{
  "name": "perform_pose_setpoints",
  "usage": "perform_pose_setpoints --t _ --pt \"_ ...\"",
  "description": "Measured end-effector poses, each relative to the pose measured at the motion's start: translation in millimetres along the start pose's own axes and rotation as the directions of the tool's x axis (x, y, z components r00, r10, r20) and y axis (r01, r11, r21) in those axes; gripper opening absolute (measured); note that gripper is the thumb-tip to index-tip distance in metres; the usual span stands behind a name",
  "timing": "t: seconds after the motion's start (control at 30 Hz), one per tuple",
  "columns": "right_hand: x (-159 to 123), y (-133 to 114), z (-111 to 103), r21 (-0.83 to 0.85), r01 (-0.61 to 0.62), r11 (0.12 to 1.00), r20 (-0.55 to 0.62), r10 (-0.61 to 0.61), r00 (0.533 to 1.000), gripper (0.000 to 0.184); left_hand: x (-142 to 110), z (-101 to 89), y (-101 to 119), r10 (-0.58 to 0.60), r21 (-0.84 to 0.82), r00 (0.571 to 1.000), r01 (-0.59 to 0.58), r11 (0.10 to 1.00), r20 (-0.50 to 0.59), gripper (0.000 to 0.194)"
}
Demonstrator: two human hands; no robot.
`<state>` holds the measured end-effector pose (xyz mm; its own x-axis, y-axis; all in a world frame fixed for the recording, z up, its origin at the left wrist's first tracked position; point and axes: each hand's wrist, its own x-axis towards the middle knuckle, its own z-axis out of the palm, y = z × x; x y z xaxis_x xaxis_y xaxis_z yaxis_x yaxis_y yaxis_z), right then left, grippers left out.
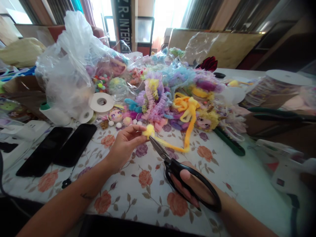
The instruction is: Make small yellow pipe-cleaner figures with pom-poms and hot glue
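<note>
Between the thumb and fingers of my left hand [127, 143] is a fluffy yellow pom-pom [149, 130]. From it a fuzzy yellow strand [170, 144] runs right along the cloth and up to a loose yellow-orange bundle [186, 105]. My right hand [190, 184] grips black-handled scissors [168, 159], fingers through the loops. The blades look nearly closed, and their tips touch or almost touch the pom-pom's lower edge. Just behind my left hand lie a doll face [116, 115] and white beads [118, 125].
Two black phones [75, 144] lie at left near a white thread cone [55, 113] and a ribbon roll [101, 102]. A pastel heap of trims [158, 92] and a plastic bag [71, 62] fill the back. At right are a green-handled tool [229, 141] and a white glue gun [283, 164].
</note>
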<state>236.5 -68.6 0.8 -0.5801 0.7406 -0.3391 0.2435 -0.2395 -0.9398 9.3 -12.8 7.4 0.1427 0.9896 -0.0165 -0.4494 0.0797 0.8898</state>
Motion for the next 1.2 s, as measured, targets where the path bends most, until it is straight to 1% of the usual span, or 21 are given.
perform_pose_setpoints --t 0.1,0.27,0.33,0.37,0.4,0.43,0.47,0.5,0.53,0.57,0.6,0.63,0.67,0.7,0.73,0.8,0.83,0.9,1.0,1.07,1.2 --pt "1 0 -1 -0.009 0.031 0.999 0.038 -0.030 0.999 0.071 1 0.8 1 -0.009 -0.010 1.000 0.008 1.000 -0.011 0.019" --pt "0 -5 -3 -0.007 0.069 0.998 0.058 -0.069 0.996 0.067 4 -2.3 -1 -0.020 0.000 0.999 0.020 1.000 -0.042 0.020" --pt "0 -10 -7 -0.065 0.077 0.995 0.093 -0.071 0.993 0.067 6 -4.1 -1 -0.017 -0.006 0.998 0.016 1.000 -0.055 0.021" --pt "0 -12 -9 -0.124 0.086 0.989 0.085 -0.075 0.994 0.067 7 -4.9 0 -0.015 -0.011 0.998 0.014 1.000 -0.060 0.022" --pt "0 -15 -11 -0.211 0.093 0.973 0.049 -0.085 0.995 0.065 8 -5.6 1 -0.014 -0.014 0.998 0.013 1.000 -0.068 0.022" --pt "0 -17 -12 -0.329 0.093 0.940 -0.017 -0.104 0.994 0.060 9 -6.3 1 -0.011 -0.018 0.997 0.010 1.000 -0.078 0.022" --pt "0 -19 -14 -0.467 0.077 0.881 -0.098 -0.138 0.985 0.054 9 -6.9 2 -0.006 -0.023 0.996 0.004 1.000 -0.089 0.023" --pt "0 -19 -15 -0.605 0.045 0.795 -0.171 -0.185 0.968 0.044 10 -7.5 3 0.001 -0.028 0.995 -0.003 1.000 -0.100 0.023" --pt "0 -19 -16 -0.722 0.006 0.692 -0.218 -0.235 0.947 0.032 11 -8.1 4 0.010 -0.033 0.994 -0.014 0.999 -0.111 0.024" --pt "1 -17 -17 -0.805 -0.033 0.592 -0.243 -0.278 0.930 0.020 11 -8.6 4 0.019 -0.039 0.993 -0.024 0.999 -0.119 0.024" --pt "1 -16 -18 -0.858 -0.059 0.510 -0.248 -0.312 0.917 0.011 11 -8.9 4 0.026 -0.044 0.992 -0.032 0.999 -0.123 0.025" --pt "2 -13 -19 -0.890 -0.060 0.452 -0.238 -0.346 0.907 0.010 11 -9.2 4 0.029 -0.050 0.992 -0.035 0.998 -0.121 0.025" --pt "2 -11 -20 -0.907 -0.043 0.420 -0.217 -0.378 0.900 0.016 11 -9.1 4 0.028 -0.054 0.993 -0.035 0.998 -0.116 0.024" --pt "2 -10 -21 -0.913 -0.013 0.408 -0.195 -0.407 0.892 0.022 11 -8.9 4 0.023 -0.059 0.994 -0.030 0.998 -0.108 0.024" --pt "2 -9 -22 -0.911 0.025 0.412 -0.172 -0.434 0.884 0.026 11 -8.4 5 0.017 -0.066 0.995 -0.024 0.998 -0.102 0.023" --pt "2 -10 -24 -0.887 0.118 0.447 -0.135 -0.495 0.858 0.027 11 -7.0 5 0.000 -0.080 0.995 -0.008 0.997 -0.099 0.020" --pt "2 -11 -24 -0.868 0.161 0.470 -0.132 -0.530 0.838 0.025 11 -6.1 4 -0.007 -0.084 0.995 -0.001 0.996 -0.102 0.018" --pt "5 -15 -20 -0.831 0.223 0.510 -0.165 -0.609 0.776 0.017 10 -4.5 3 -0.015 -0.083 0.994 0.006 0.997 -0.105 0.016" --pt "18 -21 -7 -0.811 0.230 0.538 -0.272 -0.694 0.667 0.013 8 -2.6 0 -0.006 -0.071 0.995 -0.001 0.997 -0.096 0.015" --pt "30 -24 4 -0.825 0.213 0.524 -0.314 -0.737 0.598 0.013 7 -1.4 -2 0.003 -0.056 0.997 -0.008 0.998 -0.080 0.015" --pt "54 -31 21 -0.885 0.155 0.440 -0.335 -0.831 0.444 0.010 2 0.4 -5 0.022 0.014 0.999 -0.021 1.000 -0.047 0.016"
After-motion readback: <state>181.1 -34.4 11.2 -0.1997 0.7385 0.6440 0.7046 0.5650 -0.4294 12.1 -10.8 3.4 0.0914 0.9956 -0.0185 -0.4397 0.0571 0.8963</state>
